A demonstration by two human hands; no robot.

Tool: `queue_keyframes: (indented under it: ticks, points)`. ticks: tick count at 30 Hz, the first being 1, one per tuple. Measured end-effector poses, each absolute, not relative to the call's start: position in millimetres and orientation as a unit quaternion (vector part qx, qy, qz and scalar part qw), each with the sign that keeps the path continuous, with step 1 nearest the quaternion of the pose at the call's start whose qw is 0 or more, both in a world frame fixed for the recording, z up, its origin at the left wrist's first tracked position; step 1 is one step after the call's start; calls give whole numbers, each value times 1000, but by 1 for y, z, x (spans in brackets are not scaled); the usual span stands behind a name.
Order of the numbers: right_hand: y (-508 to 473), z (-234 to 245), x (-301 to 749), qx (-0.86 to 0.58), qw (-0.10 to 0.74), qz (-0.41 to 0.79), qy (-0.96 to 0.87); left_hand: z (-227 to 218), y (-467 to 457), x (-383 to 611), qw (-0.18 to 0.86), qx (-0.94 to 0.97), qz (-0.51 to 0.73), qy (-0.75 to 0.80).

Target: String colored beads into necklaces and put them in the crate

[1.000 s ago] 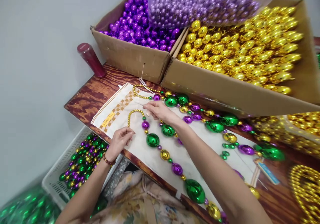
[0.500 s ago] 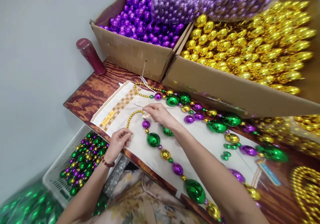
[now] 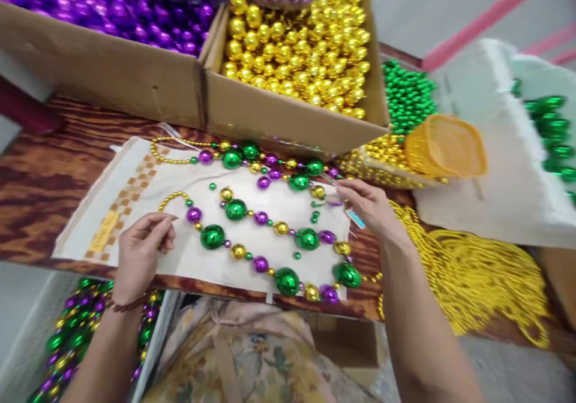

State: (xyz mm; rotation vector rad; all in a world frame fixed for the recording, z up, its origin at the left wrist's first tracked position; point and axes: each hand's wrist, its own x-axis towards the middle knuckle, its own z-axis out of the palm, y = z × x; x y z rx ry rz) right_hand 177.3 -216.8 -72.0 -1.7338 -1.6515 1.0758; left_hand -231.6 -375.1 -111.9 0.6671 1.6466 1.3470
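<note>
A long bead strand (image 3: 252,235) of green, purple and gold balls winds over a white cloth (image 3: 148,181) on the wooden table (image 3: 40,175). My left hand (image 3: 141,250) is pinched closed at the strand's small gold-bead end, near the cloth's front edge. At the cloth's right end, beside a small blue tag (image 3: 355,218), my right hand (image 3: 366,205) hovers with its fingers curled around something thin that is blurred. A few loose small green beads (image 3: 315,216) lie close to it.
Behind the cloth stand a cardboard box of purple balls (image 3: 103,67) and one of gold balls (image 3: 292,112). To the right are green beads (image 3: 407,94), an orange basket (image 3: 445,148) and yellow strands (image 3: 477,277). A white crate of finished strands (image 3: 76,331) sits lower left.
The view has swung to the right. My right hand has moved from the strand's left end to the cloth's right end. My left hand stays pinched near the gold-bead end.
</note>
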Motion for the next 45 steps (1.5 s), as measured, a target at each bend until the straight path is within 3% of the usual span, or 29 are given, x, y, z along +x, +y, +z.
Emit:
queue_keyframes:
  ticks: [6,14,19,23,24,28,32,45]
  points:
    - [-254,-103,258,-656,126,322,-671,-107,-357,-213,450,311,545,636]
    - [-270,-150,296,-620,91,198,-754,-112,-359,-210,445,305,542,645]
    - [-258,-142,267,-601,89,61,-792,-115,-353,-215,436,301,554,643]
    - [-239,-102,160,-507,181,162,-827,-111,-345,-216,431,270,582,635]
    - [-233,-93,125,-472,171,197,-842,-110,-343,-215,431,265,588,631]
    - [-204,-73,1,-406,15,228,-885,-103,-339,-212,434,260,596,624]
    - [-183,-73,-53,-448,-121,205,-862,-101,-344,-213,435,253,594,627]
    - [-170,-96,-96,-468,-178,214,-839,-110,-346,-214,456,243,584,627]
